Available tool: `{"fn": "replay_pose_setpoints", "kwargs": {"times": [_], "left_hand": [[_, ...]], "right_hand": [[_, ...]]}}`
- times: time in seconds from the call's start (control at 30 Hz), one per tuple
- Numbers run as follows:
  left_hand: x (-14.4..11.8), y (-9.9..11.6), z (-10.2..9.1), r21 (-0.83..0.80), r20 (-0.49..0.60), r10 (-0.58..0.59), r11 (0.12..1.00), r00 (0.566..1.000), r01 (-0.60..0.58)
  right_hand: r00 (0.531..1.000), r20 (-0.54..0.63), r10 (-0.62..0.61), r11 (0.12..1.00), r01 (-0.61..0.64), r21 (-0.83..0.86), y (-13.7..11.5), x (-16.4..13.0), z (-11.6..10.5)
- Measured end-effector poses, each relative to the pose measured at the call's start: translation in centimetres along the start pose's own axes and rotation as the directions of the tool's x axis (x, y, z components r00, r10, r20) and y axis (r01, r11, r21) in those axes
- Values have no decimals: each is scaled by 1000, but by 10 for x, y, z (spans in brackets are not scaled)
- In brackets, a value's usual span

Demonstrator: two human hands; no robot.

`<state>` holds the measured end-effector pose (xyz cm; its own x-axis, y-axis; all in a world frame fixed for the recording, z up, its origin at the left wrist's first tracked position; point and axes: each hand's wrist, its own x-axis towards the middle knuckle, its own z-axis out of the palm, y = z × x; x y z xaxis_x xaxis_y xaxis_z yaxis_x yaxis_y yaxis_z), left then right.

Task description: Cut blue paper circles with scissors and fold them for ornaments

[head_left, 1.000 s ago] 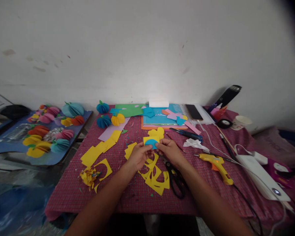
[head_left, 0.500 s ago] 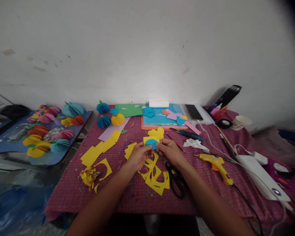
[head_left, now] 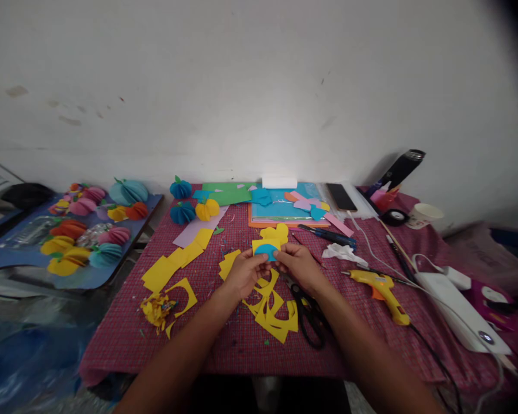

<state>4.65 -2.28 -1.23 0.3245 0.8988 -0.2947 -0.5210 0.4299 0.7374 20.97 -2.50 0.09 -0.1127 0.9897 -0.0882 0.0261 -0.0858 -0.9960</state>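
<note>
A blue paper circle point(head_left: 265, 250) lies against a yellow paper square point(head_left: 257, 244), and both are held up over the table. My left hand point(head_left: 247, 271) pinches them at the left edge, thumb on the blue circle. On the opposite edge, my right hand point(head_left: 299, 265) grips the same pieces with its thumb in front. Just beyond them are several yellow paper rounds point(head_left: 276, 232). Below the hands lie yellow paper offcuts point(head_left: 273, 322) with curved cut-outs. Black-handled scissors point(head_left: 309, 322) rest beside my right forearm, partly hidden by it.
A yellow glue gun point(head_left: 380, 287) with a cable lies at right, near a white power bank point(head_left: 457, 310) and a phone point(head_left: 342, 197). Yellow paper strips point(head_left: 168, 270) lie at left. Paper pumpkins point(head_left: 182, 213) stand at the back left, with others on a blue side table point(head_left: 8, 253).
</note>
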Motion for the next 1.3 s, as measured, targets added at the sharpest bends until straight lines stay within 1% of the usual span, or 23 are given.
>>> {"fn": "replay_pose_setpoints", "kwargs": {"times": [0.6, 0.97, 1.3], "left_hand": [[0, 0, 0, 9, -6, 5, 1000, 1000, -5], [0, 1, 0, -1, -1, 3, 1000, 1000, -3], [-1, 0, 1, 5, 3, 8, 1000, 1000, -8]], "right_hand": [[1000, -4, -6, 1000, 6, -20, 0, 0, 0], [1000, 0, 1, 1000, -1, 4, -5, -2, 1], [1000, 0, -17, 1000, 17, -3, 1, 0, 0]]}}
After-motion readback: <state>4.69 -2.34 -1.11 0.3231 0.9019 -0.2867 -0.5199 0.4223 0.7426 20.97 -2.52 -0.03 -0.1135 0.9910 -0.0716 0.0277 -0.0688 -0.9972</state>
